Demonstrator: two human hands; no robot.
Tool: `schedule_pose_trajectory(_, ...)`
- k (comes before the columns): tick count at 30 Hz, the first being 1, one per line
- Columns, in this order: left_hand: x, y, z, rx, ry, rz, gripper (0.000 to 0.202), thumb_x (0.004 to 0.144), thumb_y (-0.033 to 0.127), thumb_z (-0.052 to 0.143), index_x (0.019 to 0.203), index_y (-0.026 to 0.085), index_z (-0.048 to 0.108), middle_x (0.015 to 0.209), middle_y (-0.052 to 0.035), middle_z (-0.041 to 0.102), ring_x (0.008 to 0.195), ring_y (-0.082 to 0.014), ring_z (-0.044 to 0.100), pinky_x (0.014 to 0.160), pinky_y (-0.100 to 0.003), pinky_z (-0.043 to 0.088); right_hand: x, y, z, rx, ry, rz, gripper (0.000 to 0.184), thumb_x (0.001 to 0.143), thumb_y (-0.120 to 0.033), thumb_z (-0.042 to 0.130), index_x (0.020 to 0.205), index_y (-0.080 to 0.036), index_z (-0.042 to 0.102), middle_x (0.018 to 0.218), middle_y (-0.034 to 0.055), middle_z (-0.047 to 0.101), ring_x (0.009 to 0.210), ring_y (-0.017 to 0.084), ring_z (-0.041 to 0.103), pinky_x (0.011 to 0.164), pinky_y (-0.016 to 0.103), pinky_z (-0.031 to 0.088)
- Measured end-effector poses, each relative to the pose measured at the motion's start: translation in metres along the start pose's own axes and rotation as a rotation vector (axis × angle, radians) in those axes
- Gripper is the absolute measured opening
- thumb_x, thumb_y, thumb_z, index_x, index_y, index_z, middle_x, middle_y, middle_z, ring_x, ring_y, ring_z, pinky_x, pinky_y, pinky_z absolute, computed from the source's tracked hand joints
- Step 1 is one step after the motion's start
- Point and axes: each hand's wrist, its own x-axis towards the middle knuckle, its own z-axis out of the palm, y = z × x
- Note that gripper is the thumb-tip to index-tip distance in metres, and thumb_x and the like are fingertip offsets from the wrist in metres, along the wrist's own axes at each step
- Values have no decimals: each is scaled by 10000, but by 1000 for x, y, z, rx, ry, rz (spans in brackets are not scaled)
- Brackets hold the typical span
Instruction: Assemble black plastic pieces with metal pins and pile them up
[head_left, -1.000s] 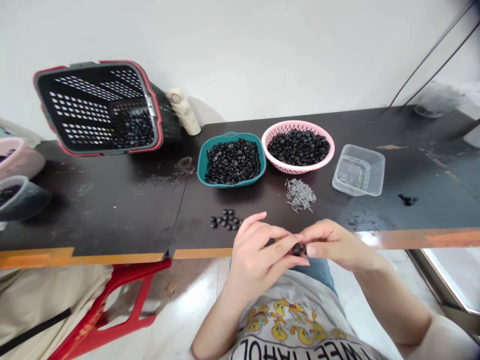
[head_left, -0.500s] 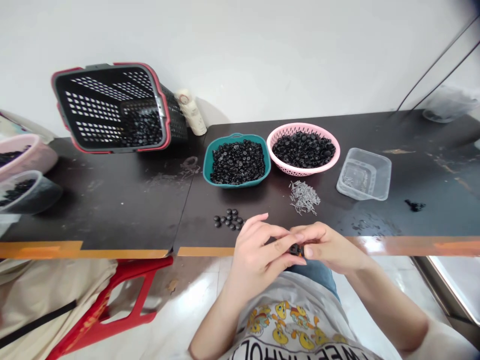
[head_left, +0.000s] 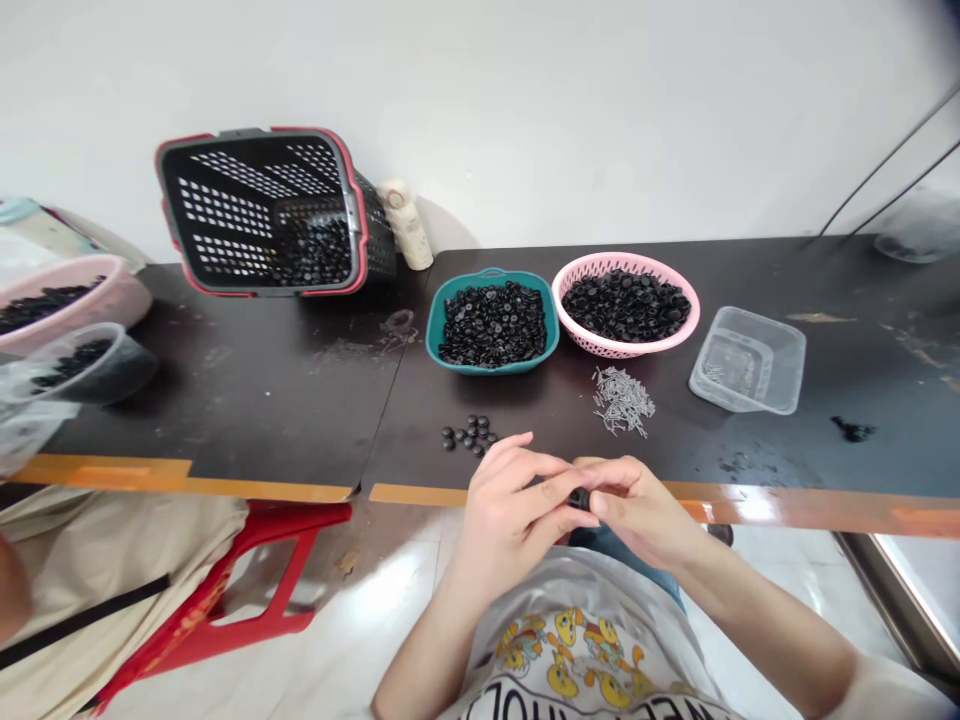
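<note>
At the front edge of the dark table, your left hand and right hand come together over your lap, both closed in a pinch on a small black piece. Your fingers wrap most of it, so its exact shape is hidden. Holding it up off the tabletop and close to your body seems to let both hands steady something this small.

Just past your left fingertips lies a loose cluster of round black caps, close enough to reach without stretching. Beyond your hands, a heap of thin metal pins sits on the bare table, just in front of a pink plastic colander full of black pieces. Beside that colander, a teal plastic basket holds a similar black heap. Keeping the two side by side probably puts both within one easy reach. To the right, a clear plastic tub holds a few pins.

Farther left, a black mesh basket lies tipped on its side against the wall, with more black pieces inside, perhaps tilted to keep them within reach. Pink and clear tubs of black pieces stand at the table's left end.
</note>
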Motion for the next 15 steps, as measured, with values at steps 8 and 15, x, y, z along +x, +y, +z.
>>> schedule_pose_trajectory(8,-4,-9,0,23,22,-13,248,933,389,656,1126,252,735,938,-24,759,843,-154,691,1039,-426,480,1,2,11,96,57,82,182,804,-401,821,833,-221,805,821,25,688,756,145,608,715,277,505)
schedule_pose_trajectory(15,-13,-19,-4,29,-44,-20,260,919,392,675,1123,242,733,952,-37,750,880,-170,698,1039,-442,486,7,5,10,173,-60,225,292,777,-442,838,875,-174,775,763,4,660,646,89,552,664,225,476)
